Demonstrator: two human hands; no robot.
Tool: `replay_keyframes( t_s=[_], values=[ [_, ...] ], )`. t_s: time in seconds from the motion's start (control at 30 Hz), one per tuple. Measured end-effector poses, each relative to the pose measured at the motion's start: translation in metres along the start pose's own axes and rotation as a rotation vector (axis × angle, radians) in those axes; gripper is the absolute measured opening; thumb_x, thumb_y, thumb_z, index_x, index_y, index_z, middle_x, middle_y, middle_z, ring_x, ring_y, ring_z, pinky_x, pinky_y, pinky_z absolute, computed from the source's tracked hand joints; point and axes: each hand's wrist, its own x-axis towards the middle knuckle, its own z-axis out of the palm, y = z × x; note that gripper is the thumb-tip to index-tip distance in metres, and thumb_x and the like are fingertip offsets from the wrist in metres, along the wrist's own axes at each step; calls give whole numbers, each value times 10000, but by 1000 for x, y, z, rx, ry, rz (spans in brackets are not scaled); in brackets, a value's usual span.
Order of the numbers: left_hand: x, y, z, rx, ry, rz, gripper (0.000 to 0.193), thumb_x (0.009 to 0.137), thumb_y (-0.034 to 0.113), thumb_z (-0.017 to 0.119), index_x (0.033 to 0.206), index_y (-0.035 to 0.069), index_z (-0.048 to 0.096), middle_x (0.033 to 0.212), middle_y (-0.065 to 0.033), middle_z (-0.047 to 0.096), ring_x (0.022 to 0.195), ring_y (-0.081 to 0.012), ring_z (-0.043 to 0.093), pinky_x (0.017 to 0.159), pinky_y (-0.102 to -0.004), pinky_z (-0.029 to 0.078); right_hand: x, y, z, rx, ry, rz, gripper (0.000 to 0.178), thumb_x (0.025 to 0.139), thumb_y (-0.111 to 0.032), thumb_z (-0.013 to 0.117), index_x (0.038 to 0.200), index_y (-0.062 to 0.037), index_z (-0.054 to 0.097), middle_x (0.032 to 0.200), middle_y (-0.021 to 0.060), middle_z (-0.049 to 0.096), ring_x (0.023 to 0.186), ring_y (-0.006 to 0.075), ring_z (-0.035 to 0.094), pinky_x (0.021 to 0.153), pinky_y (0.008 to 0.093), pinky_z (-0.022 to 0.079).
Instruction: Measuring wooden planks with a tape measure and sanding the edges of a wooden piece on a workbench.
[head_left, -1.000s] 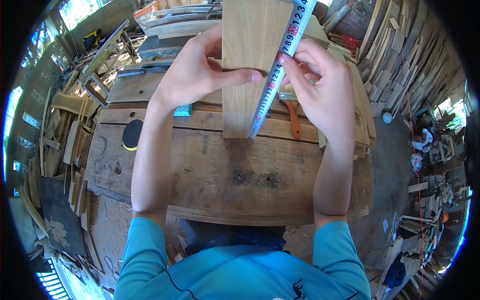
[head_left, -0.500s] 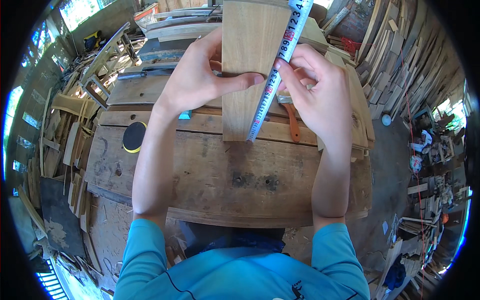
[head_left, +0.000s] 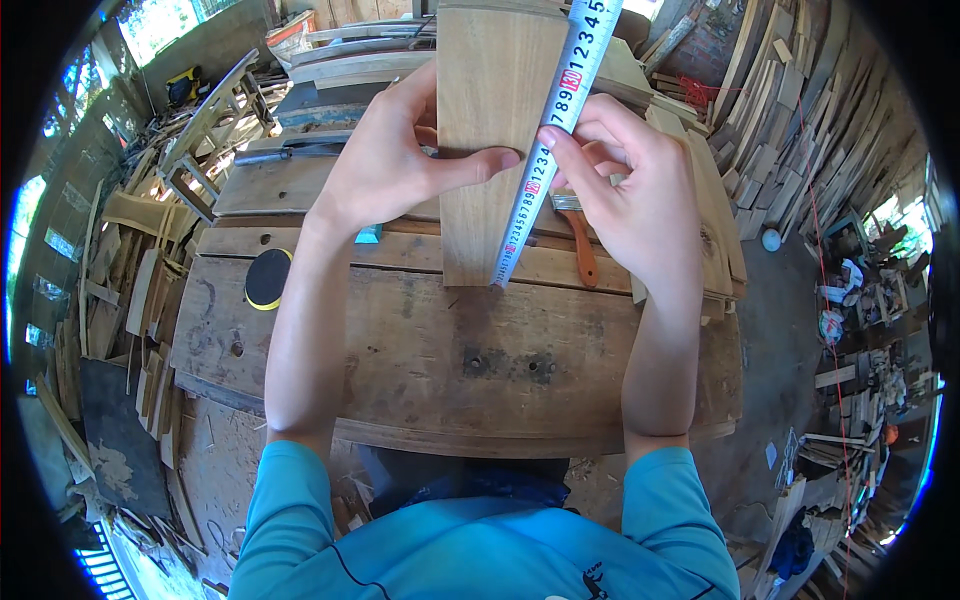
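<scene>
Left hand, upper left of centre: thumb extended rightward | Right hand, upper right of centre: pinching

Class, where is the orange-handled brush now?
In the head view, the brush lies on the workbench, right of centre, between the measuring strip and the right forearm.

The board, plain light-brown wood, is up on end, its foot midway between the desk's left and right edges and well back from the near edge; whether it touches is unclear. The tape, whitish with black and red markings, runs straight along its right side from the bottom right corner.
</scene>
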Motion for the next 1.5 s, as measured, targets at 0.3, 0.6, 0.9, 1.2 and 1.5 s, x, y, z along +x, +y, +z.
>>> replay_keyframes(
  t_s=[0.3, 0.6, 0.9, 1.2, 1.5],
  values=[
    [-1, 1, -1, -22, -7, -22, 657, 851, 193, 942, 1423, 47, 653, 1213, -72, 781, 1076, -161, 744, 861, -344, 637, -1, 0, -1, 28, -12, -20, 128, 1032, -136, 777, 1059, -17, 736, 864, 97, 813, 736, 204, 816, 621, 286, 576],
    [0, 1, 1, -18, -3, -15, 640, 850, 193, 940, 1408, 46, 663, 1198, -73, 780, 1063, -162, 744, 854, -345, 639, -2, 2, -1, 12, -19, -32, 139, 1035, -143, 778, 1062, -16, 728, 858, 92, 813, 702, 186, 805, 579, 276, 534],
    [0, 2, -1, 26, -3, 7, 655, 844, 197, 945, 1412, 43, 658, 1197, -75, 777, 1058, -175, 750, 854, -349, 642, -1, 1, -2, 22, -23, -30, 138, 1040, -140, 770, 1061, -13, 722, 861, 110, 811, 709, 194, 808, 581, 281, 543],
    [0, 2, 0, -41, -13, -4, 647, 852, 178, 937, 1416, 44, 650, 1198, -80, 775, 1094, -170, 744, 862, -353, 647, -2, -2, -3, 48, -40, -22, 145, 1048, -136, 758, 1067, 0, 712, 874, 113, 814, 729, 203, 819, 594, 282, 567],
    [1, 8, 1, 3, -58, -101, 715, 834, 186, 943, 1449, 31, 613, 1216, -95, 782, 1160, -205, 743, 955, -359, 631, -2, -3, -3, 42, -41, -27, 140, 1047, -122, 756, 1071, 8, 712, 877, 121, 813, 728, 201, 820, 584, 281, 568]
  ],
)
